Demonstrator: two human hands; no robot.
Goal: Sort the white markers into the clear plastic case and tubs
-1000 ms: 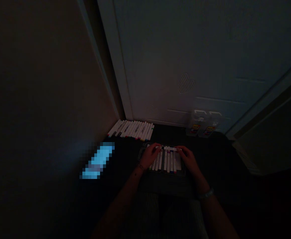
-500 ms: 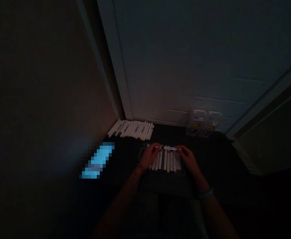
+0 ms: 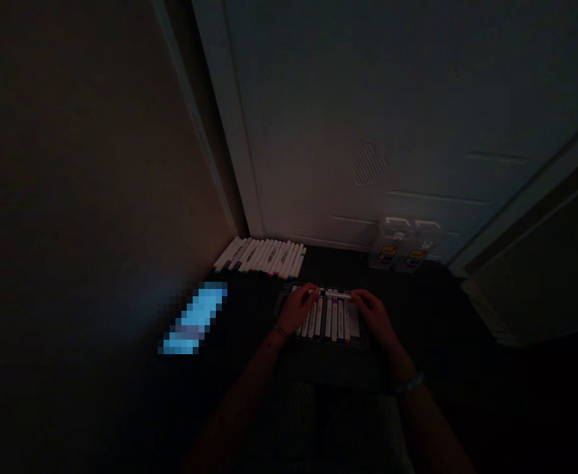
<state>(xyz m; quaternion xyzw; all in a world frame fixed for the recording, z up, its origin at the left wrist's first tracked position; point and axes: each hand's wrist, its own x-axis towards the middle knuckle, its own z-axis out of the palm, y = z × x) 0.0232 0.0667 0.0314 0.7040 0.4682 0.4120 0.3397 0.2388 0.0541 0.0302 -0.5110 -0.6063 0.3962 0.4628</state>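
Dim room. White door (image 3: 368,118) filling the 12 o'clock side, dark floor (image 3: 442,309) below. Row of white markers (image 3: 262,255) lying along the door's foot at 11 o'clock from the hands; two small clear packs (image 3: 400,253) at 1 o'clock. Glowing blue blurred patch (image 3: 193,319) at 9 o'clock. Dark tray (image 3: 282,304) of upright-lined markers under the hands. Left hand (image 3: 296,309) and right hand (image 3: 375,316) each pinching an end of one white marker (image 3: 331,294), held crosswise over the tray.

Bare forearms, pale band on right wrist (image 3: 410,384), thin bracelet (dark) on left wrist (image 3: 280,331)
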